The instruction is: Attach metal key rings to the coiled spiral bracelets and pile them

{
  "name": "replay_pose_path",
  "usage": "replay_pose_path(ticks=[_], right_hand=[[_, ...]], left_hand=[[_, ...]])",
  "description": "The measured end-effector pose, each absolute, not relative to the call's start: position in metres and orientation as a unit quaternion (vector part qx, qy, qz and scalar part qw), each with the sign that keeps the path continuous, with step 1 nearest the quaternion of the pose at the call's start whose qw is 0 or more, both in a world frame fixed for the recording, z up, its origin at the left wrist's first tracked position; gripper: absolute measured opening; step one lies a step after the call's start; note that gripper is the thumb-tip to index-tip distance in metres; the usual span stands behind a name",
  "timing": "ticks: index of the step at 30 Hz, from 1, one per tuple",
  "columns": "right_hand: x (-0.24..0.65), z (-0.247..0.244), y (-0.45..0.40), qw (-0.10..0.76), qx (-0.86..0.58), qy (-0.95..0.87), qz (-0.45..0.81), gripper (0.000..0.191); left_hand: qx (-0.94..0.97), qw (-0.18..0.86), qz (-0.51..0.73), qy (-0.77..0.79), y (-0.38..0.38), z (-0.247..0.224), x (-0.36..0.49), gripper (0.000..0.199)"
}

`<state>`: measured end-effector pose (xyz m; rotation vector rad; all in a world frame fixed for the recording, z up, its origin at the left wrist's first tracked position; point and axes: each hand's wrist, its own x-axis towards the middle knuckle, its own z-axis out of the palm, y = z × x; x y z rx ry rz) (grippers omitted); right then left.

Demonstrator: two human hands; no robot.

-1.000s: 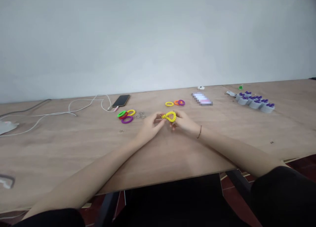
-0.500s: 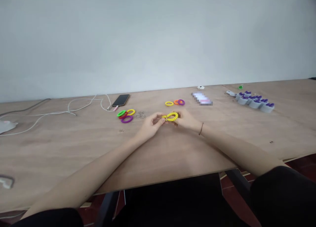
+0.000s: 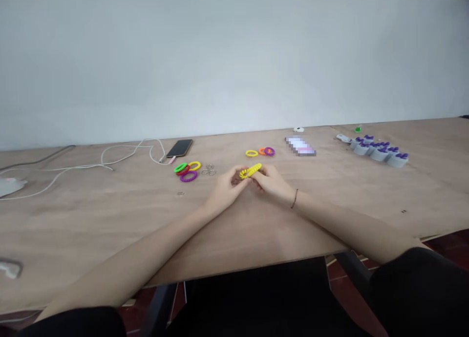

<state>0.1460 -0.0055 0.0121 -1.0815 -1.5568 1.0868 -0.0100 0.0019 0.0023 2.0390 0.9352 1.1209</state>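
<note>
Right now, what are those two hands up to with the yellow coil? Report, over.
Left hand and right hand both gripping yellow coil. Coil partly hidden. Metal rings lie left of the left hand, not in the way.

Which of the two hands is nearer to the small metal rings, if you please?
The left hand: the small metal rings lie a little to its left, not touching it. The right hand is farther off, at the right end of the yellow coil band.

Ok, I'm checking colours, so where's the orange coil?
In the head view, the orange coil lies beyond the right hand, between a yellow coil and a purple coil.
</note>
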Motion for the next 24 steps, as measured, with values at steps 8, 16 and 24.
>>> replay_pose_path(ticks=[8,16,24], right_hand=[[0.157,0.025,-0.003,0.434,-0.383,-0.680,0.450,0.012],[0.145,0.020,-0.007,0.458,-0.422,-0.613,0.485,0.012],[0.150,0.016,-0.002,0.425,-0.397,-0.663,0.472,0.007]], left_hand=[[0.781,0.306,0.429,0.336,-0.004,0.009,-0.013,0.025],[0.800,0.225,0.430,0.352,-0.008,0.011,-0.011,0.022],[0.778,0.301,0.438,0.335,-0.007,0.010,-0.011,0.023]])
